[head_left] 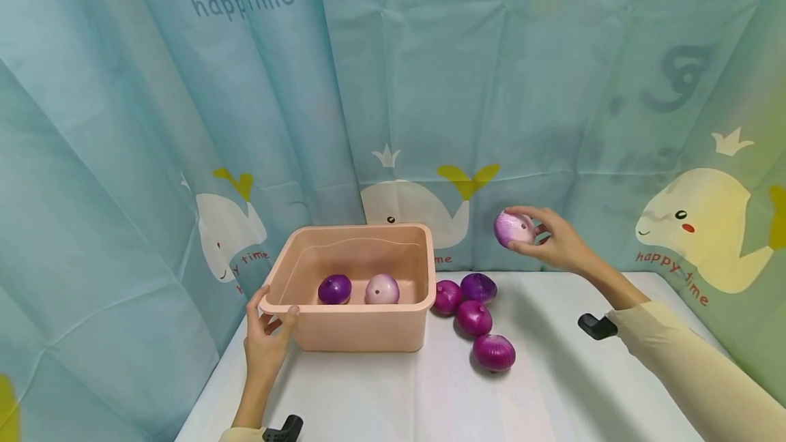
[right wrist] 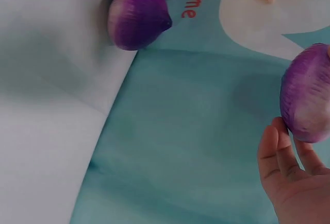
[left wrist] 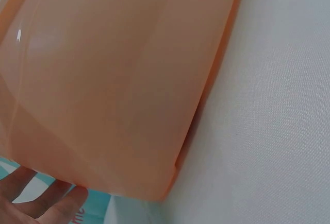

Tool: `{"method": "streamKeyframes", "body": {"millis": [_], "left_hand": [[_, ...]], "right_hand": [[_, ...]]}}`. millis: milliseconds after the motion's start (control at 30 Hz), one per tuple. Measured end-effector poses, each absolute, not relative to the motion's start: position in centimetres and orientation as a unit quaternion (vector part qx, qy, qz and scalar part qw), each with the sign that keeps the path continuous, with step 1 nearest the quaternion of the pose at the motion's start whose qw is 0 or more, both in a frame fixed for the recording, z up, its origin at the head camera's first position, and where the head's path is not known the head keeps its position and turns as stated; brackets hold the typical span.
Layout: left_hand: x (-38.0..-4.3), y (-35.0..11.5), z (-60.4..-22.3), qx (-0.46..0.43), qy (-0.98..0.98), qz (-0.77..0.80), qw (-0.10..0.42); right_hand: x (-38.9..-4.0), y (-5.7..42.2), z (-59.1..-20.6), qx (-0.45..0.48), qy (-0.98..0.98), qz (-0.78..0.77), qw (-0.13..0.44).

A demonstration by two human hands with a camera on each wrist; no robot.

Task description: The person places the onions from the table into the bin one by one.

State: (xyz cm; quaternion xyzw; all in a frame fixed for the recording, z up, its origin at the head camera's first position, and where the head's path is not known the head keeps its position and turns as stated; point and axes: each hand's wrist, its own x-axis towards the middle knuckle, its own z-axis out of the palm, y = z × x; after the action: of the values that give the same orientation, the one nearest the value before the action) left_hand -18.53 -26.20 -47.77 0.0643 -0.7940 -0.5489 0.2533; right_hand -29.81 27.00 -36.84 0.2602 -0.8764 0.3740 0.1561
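Observation:
A pale purple onion (head_left: 514, 228) is held up off the table by my right hand (head_left: 552, 241), its fingers and thumb round the sides. The right wrist view shows the same onion (right wrist: 308, 95) with fingertips against its lower edge. With my left hand (head_left: 265, 333) I grip the front left corner of a peach plastic bin (head_left: 362, 329); in the left wrist view the fingers lie along the bin's wall (left wrist: 118, 90). Inside the bin sit a dark purple onion (head_left: 334, 289) and a pale one (head_left: 382, 289). Several purple onions (head_left: 473, 319) lie on the table right of the bin.
A white cloth covers the table (head_left: 368, 394). Close behind it hangs a blue-green curtain (head_left: 424, 87) printed with whales, and it also closes in the left and right sides. The nearest loose onion (head_left: 494, 353) lies toward the front.

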Motion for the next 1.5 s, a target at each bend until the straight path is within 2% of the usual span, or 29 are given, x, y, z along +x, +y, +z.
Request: {"method": "streamKeyframes", "body": {"millis": [533,833,1000,1233,1500], "left_hand": [[-18.5,-26.2,-47.8,0.062,-0.793,-0.552,0.252],[-18.4,-26.1,-47.7,0.068,-0.795,-0.549,0.249],[-18.4,-26.1,-47.7,0.065,-0.795,-0.547,0.254],[-18.5,-26.0,-47.6,0.062,-0.794,-0.544,0.262],[-18.5,-25.9,-47.6,0.066,-0.797,-0.538,0.266]], "right_hand": [[-29.9,26.3,-36.0,0.249,-0.889,0.362,0.129],[-30.5,24.5,-35.4,0.279,-0.883,0.355,0.13],[-31.3,22.1,-34.0,0.31,-0.884,0.333,0.109],[-32.4,17.4,-31.8,0.345,-0.877,0.329,0.053],[-33.5,11.7,-30.9,0.399,-0.857,0.326,0.022]]}}
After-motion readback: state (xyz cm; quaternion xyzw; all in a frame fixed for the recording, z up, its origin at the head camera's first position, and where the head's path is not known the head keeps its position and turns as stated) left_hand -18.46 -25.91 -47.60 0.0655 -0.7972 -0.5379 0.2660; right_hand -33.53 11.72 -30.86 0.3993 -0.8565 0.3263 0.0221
